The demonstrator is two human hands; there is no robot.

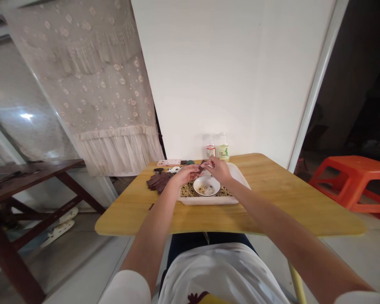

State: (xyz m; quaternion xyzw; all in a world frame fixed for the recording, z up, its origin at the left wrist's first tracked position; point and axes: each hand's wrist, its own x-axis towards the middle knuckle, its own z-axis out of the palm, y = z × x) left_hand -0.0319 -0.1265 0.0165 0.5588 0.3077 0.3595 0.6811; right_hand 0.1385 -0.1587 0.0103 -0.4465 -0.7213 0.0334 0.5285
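Above a white tray (213, 202), my left hand (189, 172) and my right hand (219, 168) are close together, both with closed fingers on a small dark brown piece (202, 168) between them. A white bowl (208, 192) with a dark rim stands in the tray below my hands, with small pale bits inside. Many small beige and dark beads (187, 192) lie around the bowl. Beside my left hand, a heap of dark brown pieces (158, 181) rests on the wooden table (281, 198).
Two bottles, one with a red label (210, 151) and one greenish (223, 151), stand at the table's back edge by the wall. A pale flat box (169, 162) lies back left. An orange stool (357, 177) is at the right, a dark brown table (34, 176) at the left.
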